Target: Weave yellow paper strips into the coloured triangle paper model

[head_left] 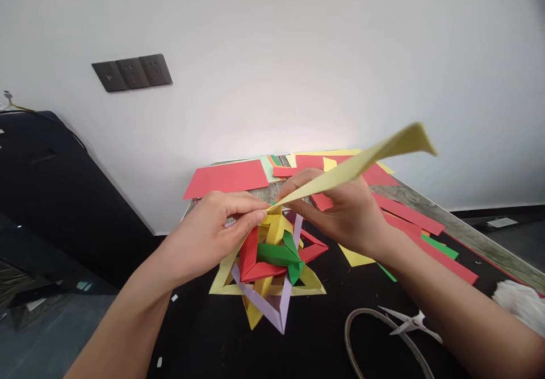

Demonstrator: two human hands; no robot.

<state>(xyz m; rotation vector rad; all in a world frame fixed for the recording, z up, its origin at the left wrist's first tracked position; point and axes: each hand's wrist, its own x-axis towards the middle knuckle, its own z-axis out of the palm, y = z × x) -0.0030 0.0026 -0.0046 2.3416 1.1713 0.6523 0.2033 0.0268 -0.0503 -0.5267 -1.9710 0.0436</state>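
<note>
Interlocked folded paper strips in red, green, purple and yellow form a star-shaped paper model [275, 254] low in the middle of the head view. My left hand [217, 234] pinches the near end of a pale yellow paper strip [357, 166] between thumb and fingers at the model's top. The strip rises to the right, its folded far end in the air. My right hand [340, 211] is behind and below the strip, with thumb and forefinger closed close to the same end; the strip partly hides these fingers.
Red paper sheets [230, 178] lie at the back of the black tabletop [306, 333], with more coloured strips [426, 242] at the right. White scissors [411, 323], a ring [349, 339] and white crumpled tissue [519, 305] are front right. Behind stands a wall with sockets [133, 73].
</note>
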